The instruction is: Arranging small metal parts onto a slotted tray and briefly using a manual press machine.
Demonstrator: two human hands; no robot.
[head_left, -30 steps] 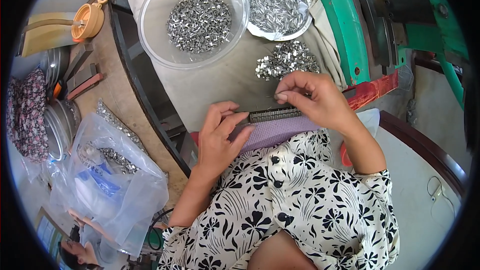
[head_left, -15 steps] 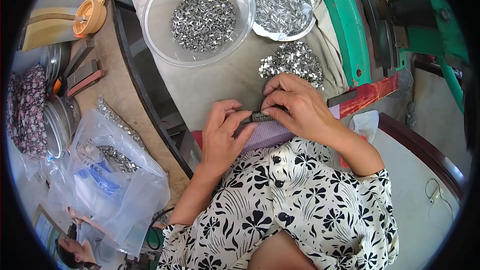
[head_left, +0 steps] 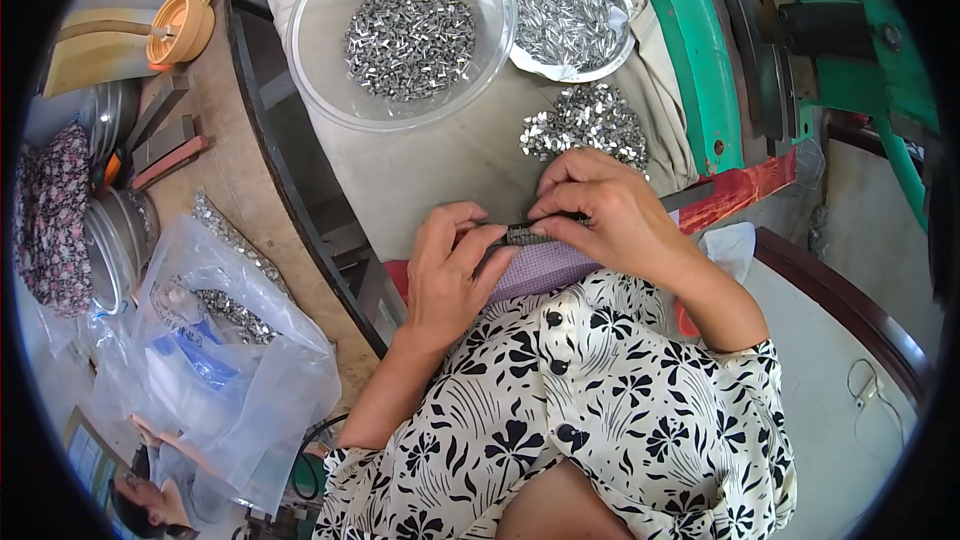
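Close to my body, both hands meet over a small dark ridged metal bar (head_left: 522,234). My left hand (head_left: 447,265) pinches its left end between thumb and fingers. At its other end my right hand (head_left: 608,212) is closed, thumb and forefinger pressed together on the bar; any tiny piece in the fingertips is too small to make out. Just beyond my right hand lies a loose heap of short shiny metal pieces (head_left: 598,125). A clear plastic bowl (head_left: 325,90) of similar pieces stands farther off, beside a lined white bowl (head_left: 522,62) of slender metal pins.
A purple checked cloth (head_left: 545,270) lies under my hands. Green machinery (head_left: 680,50) borders the right side. On the left, a wooden bench (head_left: 240,150) carries metal bars, an orange cup-shaped container (head_left: 185,32) and a plastic bag (head_left: 240,370). A co-worker (head_left: 165,495) sits at the lower left.
My right hand has shifted slightly to the right, its fingers still on the bar. My left hand stays nearly in place, holding the same end.
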